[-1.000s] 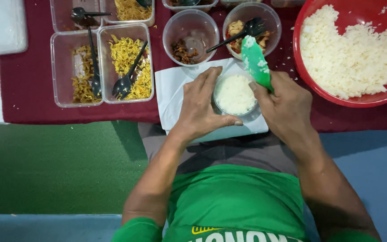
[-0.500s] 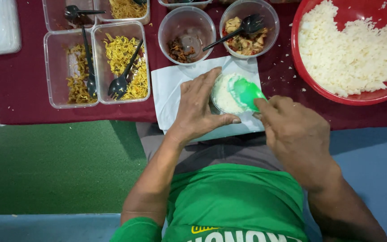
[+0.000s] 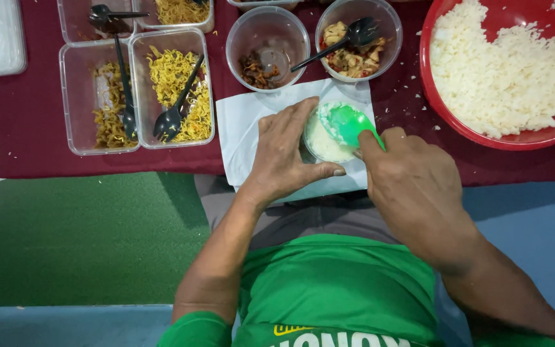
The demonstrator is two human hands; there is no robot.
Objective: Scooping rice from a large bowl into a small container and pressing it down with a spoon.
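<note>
Our left hand (image 3: 287, 154) cups the small rice cup (image 3: 321, 142) on the white paper (image 3: 242, 132); our right hand (image 3: 412, 183) grips a green paddle (image 3: 349, 124) pressed on it; far left, three clear rectangular tubs (image 3: 171, 87) of noodles; two round tubs (image 3: 268, 45); one red bowl (image 3: 431, 96) far right

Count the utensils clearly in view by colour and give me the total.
Black utensils: 4
Green spoon, held by the right hand over the rice cup that the left hand grips: 1
Total: 5
</note>
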